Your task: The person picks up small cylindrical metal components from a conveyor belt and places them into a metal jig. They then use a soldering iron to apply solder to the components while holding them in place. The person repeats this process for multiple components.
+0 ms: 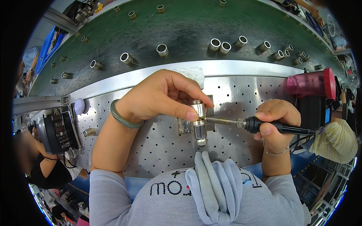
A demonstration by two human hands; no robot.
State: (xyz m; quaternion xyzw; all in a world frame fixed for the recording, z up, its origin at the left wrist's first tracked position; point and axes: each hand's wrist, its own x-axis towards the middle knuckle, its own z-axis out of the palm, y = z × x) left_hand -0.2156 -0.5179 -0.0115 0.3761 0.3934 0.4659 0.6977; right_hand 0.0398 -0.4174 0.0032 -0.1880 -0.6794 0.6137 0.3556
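Note:
My left hand (160, 94), a green bangle on its wrist, pinches the upper end of a shiny metal cylinder assembly (200, 132) between thumb and fingers. The assembly stands out over a small metal fixture block (184, 127) on the perforated metal worktop (158, 150). In my right hand (277, 116) is a soldering iron (226, 121), gripped by its black handle. Its metal shaft points left, and the tip meets the middle of the assembly, just below my left thumb. The exact contact spot is too small to make out.
Beyond the worktop, a green belt (188, 30) carries several metal sleeves with thin wires. A pink cup (307, 83) and a black box (313, 113) stand at right. A loose sleeve (89, 132) lies at left, near a black device (56, 132). White cloth (192, 74) lies behind my left hand.

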